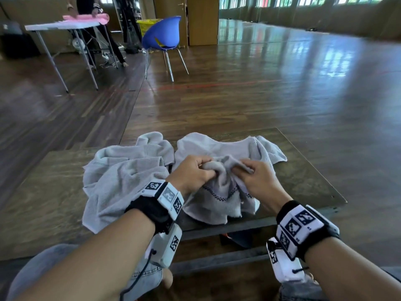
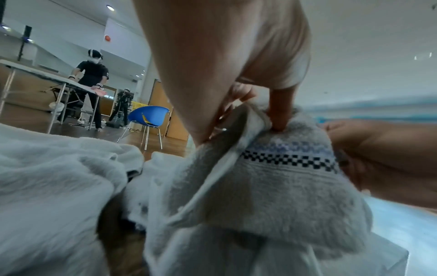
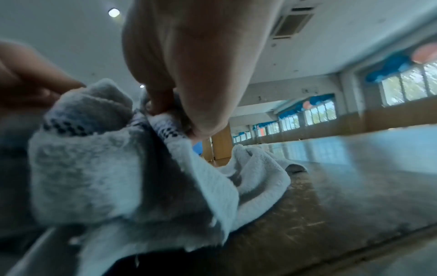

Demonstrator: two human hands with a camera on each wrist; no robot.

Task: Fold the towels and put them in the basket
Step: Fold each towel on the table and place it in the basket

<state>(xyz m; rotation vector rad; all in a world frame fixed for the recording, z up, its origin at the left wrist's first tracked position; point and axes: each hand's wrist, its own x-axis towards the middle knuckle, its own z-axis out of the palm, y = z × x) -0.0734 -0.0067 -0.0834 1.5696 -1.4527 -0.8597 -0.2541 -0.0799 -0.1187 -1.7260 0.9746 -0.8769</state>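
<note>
A grey towel with a dark checkered band [image 1: 219,192] lies bunched on the low wooden table [image 1: 308,170], its near edge hanging over the front. My left hand [image 1: 195,170] and right hand [image 1: 253,174] both pinch a raised fold at its middle, close together. The left wrist view shows the left hand [image 2: 255,104] gripping the towel's hem [image 2: 248,168]. In the right wrist view the right hand [image 3: 179,115] pinches the towel [image 3: 99,168] at the band. A second grey towel [image 1: 121,177] lies crumpled to the left. No basket near me is in view.
Wooden floor stretches beyond the table. A blue chair [image 1: 162,38] stands ahead with a yellow basket [image 1: 147,26] behind it. At far left another person works at a white folding table [image 1: 63,27] with a pink cloth. My knees are below the table's front edge.
</note>
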